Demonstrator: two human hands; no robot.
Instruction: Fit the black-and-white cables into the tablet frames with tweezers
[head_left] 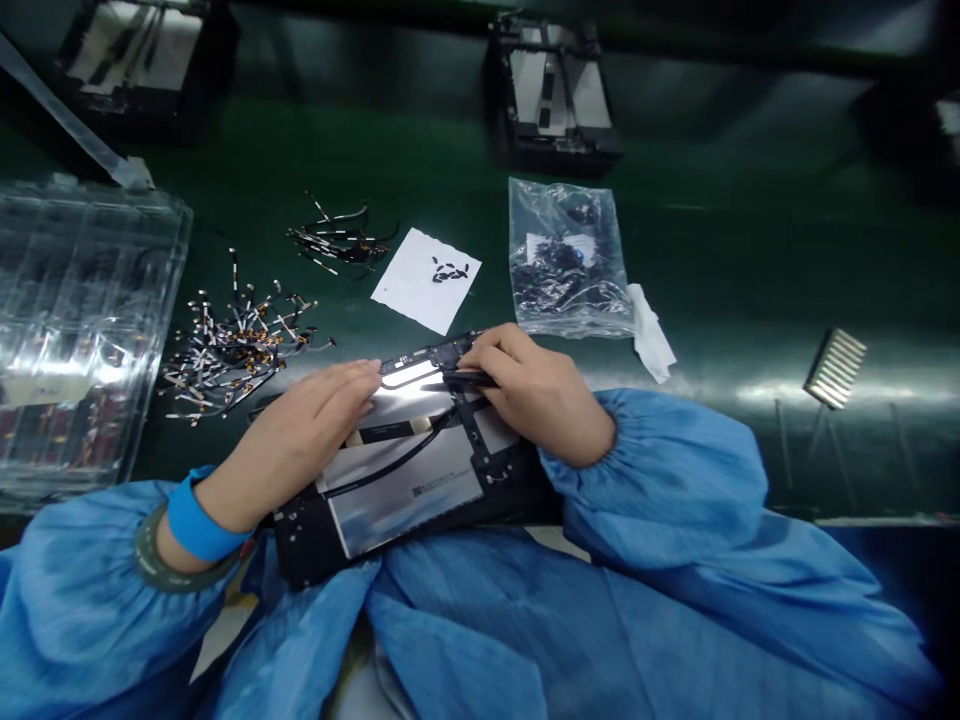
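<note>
Both my hands at the open device (409, 480), which sits at six o'clock.
My left hand (300, 435) lies along its ten-o'clock edge, thumb hidden, so I can't tell if it clamps; my right hand (536, 390), apart from it, pinches a black tool (471, 378) at one o'clock. A slip of the tool could scratch the silver panel (450, 470) or snag the cable (397, 462); a bump toward twelve might scatter the bits (450, 272) on the paper (409, 290).
</note>
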